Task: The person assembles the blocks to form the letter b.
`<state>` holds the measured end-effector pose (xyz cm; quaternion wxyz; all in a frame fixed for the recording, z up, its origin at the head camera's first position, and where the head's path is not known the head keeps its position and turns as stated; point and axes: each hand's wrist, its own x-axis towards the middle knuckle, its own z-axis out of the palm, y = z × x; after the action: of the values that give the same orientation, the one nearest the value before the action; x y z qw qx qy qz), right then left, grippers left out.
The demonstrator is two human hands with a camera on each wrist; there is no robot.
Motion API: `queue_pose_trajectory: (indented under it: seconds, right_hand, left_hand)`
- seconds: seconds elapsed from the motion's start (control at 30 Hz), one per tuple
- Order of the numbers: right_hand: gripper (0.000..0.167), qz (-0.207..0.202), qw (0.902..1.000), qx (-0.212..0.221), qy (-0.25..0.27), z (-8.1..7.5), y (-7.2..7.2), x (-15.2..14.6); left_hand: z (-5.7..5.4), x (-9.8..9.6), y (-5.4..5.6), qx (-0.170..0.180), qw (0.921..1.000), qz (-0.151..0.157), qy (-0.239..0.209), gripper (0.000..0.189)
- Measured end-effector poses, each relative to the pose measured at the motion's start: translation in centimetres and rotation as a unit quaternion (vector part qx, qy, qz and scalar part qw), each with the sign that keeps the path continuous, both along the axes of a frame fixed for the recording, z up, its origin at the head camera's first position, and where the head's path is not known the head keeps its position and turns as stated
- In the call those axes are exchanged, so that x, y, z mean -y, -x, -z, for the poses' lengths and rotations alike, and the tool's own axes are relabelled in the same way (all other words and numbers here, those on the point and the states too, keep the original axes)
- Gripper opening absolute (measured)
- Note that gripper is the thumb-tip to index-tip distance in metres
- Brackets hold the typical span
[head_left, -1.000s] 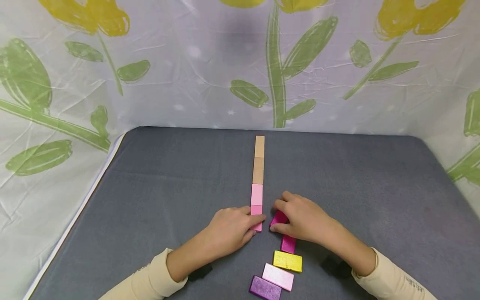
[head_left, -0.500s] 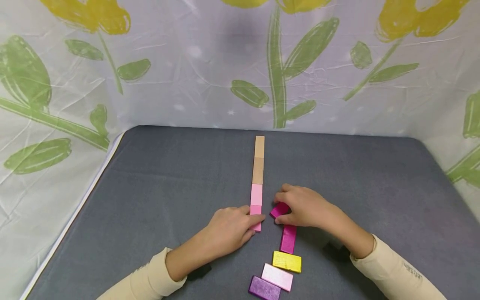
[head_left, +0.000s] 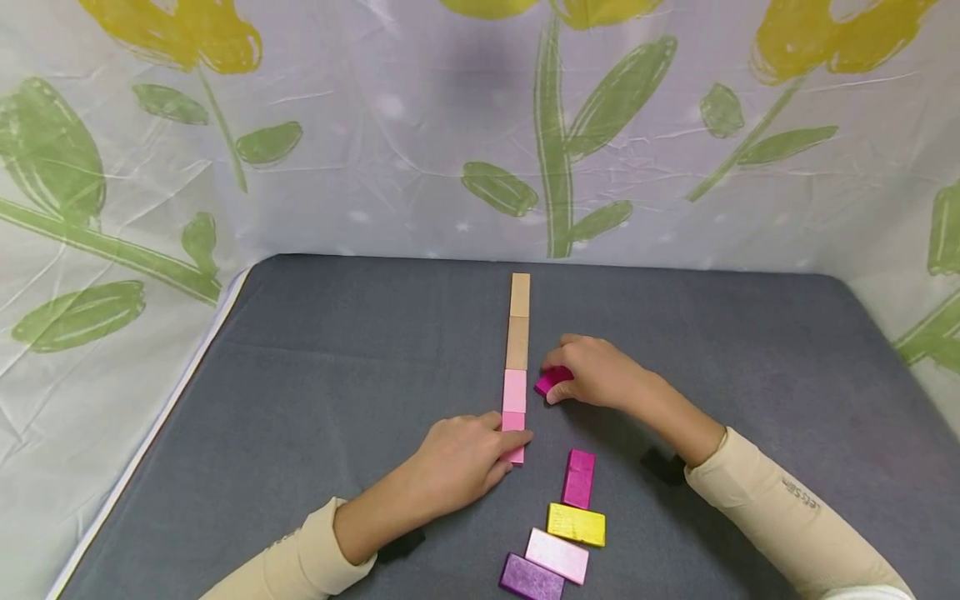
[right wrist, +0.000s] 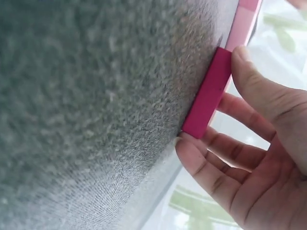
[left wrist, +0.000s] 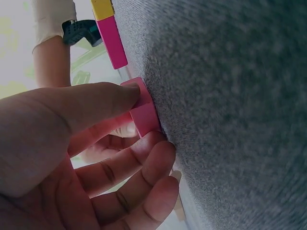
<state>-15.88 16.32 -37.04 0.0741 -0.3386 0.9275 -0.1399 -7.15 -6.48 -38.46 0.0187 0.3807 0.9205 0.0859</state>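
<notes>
Pink block is pinched by left hand | one magenta block is gripped by right hand, near pale-pink block

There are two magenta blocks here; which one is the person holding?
The farther magenta block, held in the right hand beside the pink-and-tan row. The nearer magenta block lies untouched, just beyond the yellow block.

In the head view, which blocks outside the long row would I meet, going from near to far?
Purple block, light pink block, yellow block, magenta block, then the second magenta block, in the right hand's grip.
</notes>
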Motion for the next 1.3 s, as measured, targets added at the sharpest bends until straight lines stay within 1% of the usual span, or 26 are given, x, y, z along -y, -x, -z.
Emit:
queue_pose_trajectory:
  seconds: [0.2, 0.47, 0.67, 0.9, 1.17, 1.3]
  right_hand:
    - [0.044, 0.021, 0.9997, -0.004, 0.008, 0.1, 0.8, 0.2]
    - [0.044, 0.042, 0.9988, -0.019, 0.015, 0.4, 0.7, 0.3]
    - [0.043, 0.048, 0.9983, -0.027, 0.018, 0.6, 0.7, 0.4]
    - [0.043, 0.053, 0.9978, -0.033, 0.022, 0.8, 0.6, 0.4]
    - [0.043, 0.054, 0.9976, -0.037, 0.022, 1.0, 0.5, 0.5]
    - [0.044, 0.055, 0.9974, -0.041, 0.019, 1.0, 0.4, 0.5]
  left_hand:
    - [-0.1, -0.1, -0.1, 0.001, 1.0000, -0.002, 0.008, 0.032]
    - [0.0, -0.2, -0.1, 0.002, 0.9999, -0.006, 0.008, 0.032]
    - [0.1, -0.2, -0.1, -0.006, 1.0000, -0.005, 0.002, 0.031]
    - [0.0, -0.3, 0.0, 0.008, 0.9999, -0.008, 0.012, 0.033]
    - [-0.1, -0.3, -0.1, 0.011, 0.9997, -0.014, 0.016, 0.033]
    - [-0.1, -0.2, -0.2, 0.006, 0.9998, -0.012, 0.014, 0.033]
